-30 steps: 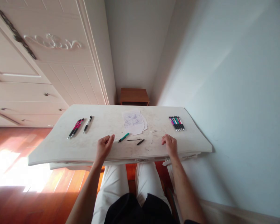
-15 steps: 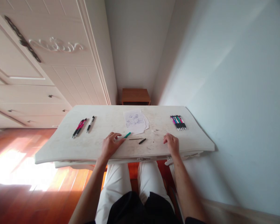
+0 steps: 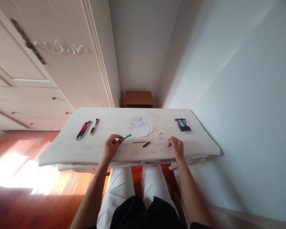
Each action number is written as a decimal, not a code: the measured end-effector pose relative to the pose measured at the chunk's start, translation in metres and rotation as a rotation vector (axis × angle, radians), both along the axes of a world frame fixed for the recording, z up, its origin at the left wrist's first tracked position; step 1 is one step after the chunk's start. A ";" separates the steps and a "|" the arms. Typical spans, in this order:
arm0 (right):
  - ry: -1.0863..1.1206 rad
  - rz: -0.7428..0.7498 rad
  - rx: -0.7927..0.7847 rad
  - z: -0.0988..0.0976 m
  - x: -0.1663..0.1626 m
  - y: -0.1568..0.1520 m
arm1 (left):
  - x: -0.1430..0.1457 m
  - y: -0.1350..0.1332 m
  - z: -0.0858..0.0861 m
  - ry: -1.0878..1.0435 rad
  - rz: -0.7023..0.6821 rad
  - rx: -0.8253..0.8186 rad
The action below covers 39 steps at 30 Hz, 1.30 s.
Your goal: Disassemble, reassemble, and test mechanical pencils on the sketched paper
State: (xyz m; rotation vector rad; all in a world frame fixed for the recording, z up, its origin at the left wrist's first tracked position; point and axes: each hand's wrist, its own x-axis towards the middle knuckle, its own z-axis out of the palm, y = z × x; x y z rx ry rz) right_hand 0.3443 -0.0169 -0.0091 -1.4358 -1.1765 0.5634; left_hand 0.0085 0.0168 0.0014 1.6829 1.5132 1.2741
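My left hand [image 3: 111, 146] pinches the near end of a green pen barrel [image 3: 126, 136] and holds it just above the white table [image 3: 62, 149]. A thin black refill [image 3: 139, 142] and a short black pen tip piece [image 3: 146, 144] lie to its right. My right hand [image 3: 175, 147] rests on the table near the front edge with its fingers curled, holding nothing that I can see. A scribbled sheet of paper [image 3: 138, 123] lies beyond the parts.
Three pens [image 3: 85, 127] lie at the table's left, two pink and one black-and-white. A row of several pens [image 3: 183, 125] lies at the right. A white wardrobe [image 3: 50, 63] stands left, a wooden cabinet [image 3: 139, 99] behind, a wall to the right.
My left hand reached right to the green pen barrel, closed on it and lifted it slightly. My right hand stayed put.
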 end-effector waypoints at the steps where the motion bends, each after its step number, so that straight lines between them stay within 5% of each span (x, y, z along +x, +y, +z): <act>1: 0.000 0.000 0.001 0.000 0.000 0.000 | -0.001 -0.001 0.001 -0.064 -0.002 -0.022; 8: 0.010 0.002 0.009 0.000 0.000 0.000 | -0.001 -0.006 0.006 -0.276 -0.058 -0.065; 16: 0.006 -0.005 0.017 -0.001 0.001 0.000 | -0.009 -0.005 -0.008 -0.482 -0.194 -0.071; 30: 0.019 0.000 0.012 0.001 0.000 -0.001 | -0.007 -0.005 0.003 -0.394 -0.258 0.144; 39: 0.043 -0.001 0.015 0.002 -0.001 -0.002 | -0.006 -0.005 0.001 -0.430 -0.222 0.069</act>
